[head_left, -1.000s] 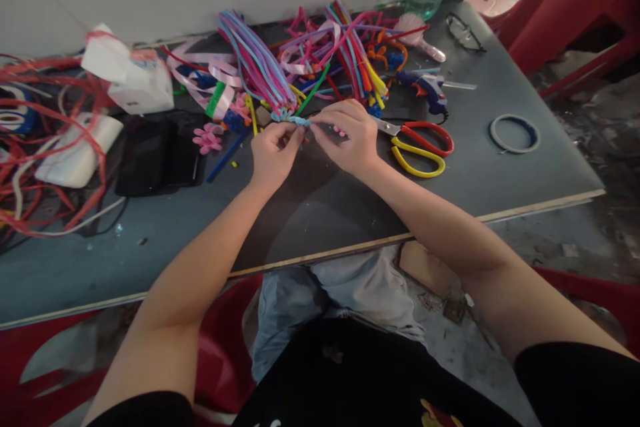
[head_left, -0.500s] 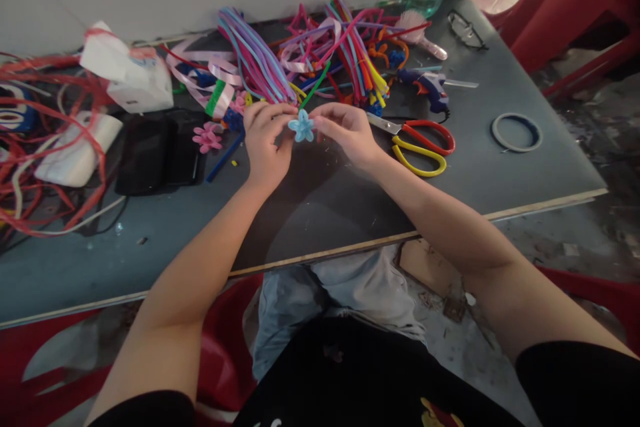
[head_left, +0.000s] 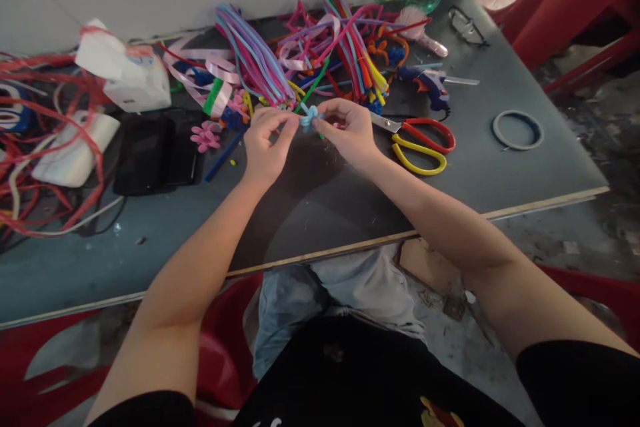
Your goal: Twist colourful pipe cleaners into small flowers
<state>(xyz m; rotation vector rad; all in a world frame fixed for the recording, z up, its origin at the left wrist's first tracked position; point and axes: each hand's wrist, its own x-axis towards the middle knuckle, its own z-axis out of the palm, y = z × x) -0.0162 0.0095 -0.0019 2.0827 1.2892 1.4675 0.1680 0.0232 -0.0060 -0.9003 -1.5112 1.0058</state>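
Observation:
A light-blue pipe-cleaner flower (head_left: 309, 119) is between my two hands, above the dark table, with its petals turned partly edge-on. My right hand (head_left: 351, 132) pinches it between thumb and fingers from the right. On the other side, the thumb and forefinger of my left hand (head_left: 267, 147) close at the petals' left edge. A pink pipe-cleaner flower (head_left: 205, 137) lies left of my left hand, near a blue pipe cleaner (head_left: 223, 157). Scissors (head_left: 423, 145) with red and yellow handles rest just right of my right hand.
Bundles of pipe cleaners (head_left: 255, 53) lie along the wall with pink ribbon. A glue gun (head_left: 430, 87), a brush (head_left: 423, 32) and a grey ring (head_left: 517, 130) are rightward. Black phones (head_left: 145, 153), a tissue pack (head_left: 135, 80) and red tangled strips (head_left: 95, 167) occupy the left.
The blue flower has turned from facing me to nearly edge-on and shifted slightly right and up. My left thumb and fingers have changed their hold at its left side.

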